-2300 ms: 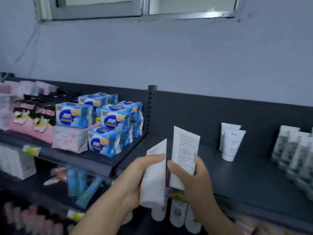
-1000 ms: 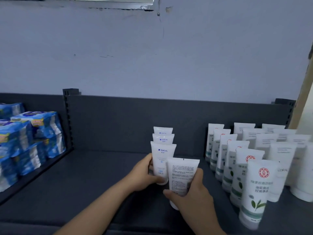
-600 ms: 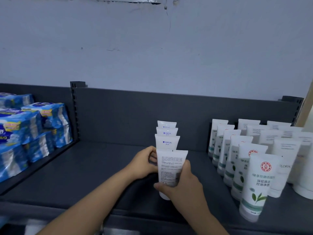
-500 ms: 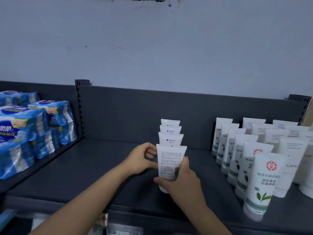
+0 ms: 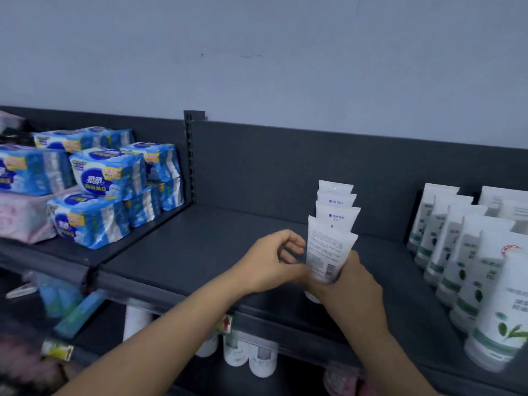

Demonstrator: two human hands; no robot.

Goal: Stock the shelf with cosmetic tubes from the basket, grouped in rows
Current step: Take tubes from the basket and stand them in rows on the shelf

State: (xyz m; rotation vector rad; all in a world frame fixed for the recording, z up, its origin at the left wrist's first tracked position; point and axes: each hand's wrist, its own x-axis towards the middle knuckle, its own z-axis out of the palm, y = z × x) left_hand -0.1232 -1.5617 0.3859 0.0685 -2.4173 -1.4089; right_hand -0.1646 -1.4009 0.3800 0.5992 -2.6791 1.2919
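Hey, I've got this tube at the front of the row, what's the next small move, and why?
Probably twist the front tube in your right hand so its logo side faces out, then stand it straight. It shows fine print and leans slightly, while the tubes behind it stand upright, blue logos forward where visible.

The dark grey shelf [image 5: 200, 252] carries a single-file row of white tubes [image 5: 338, 217] near centre, its front tube [image 5: 325, 250] back-out; green-labelled tubes [image 5: 457, 252] at 3 o'clock; blue packs [image 5: 105, 181] at 9 o'clock.
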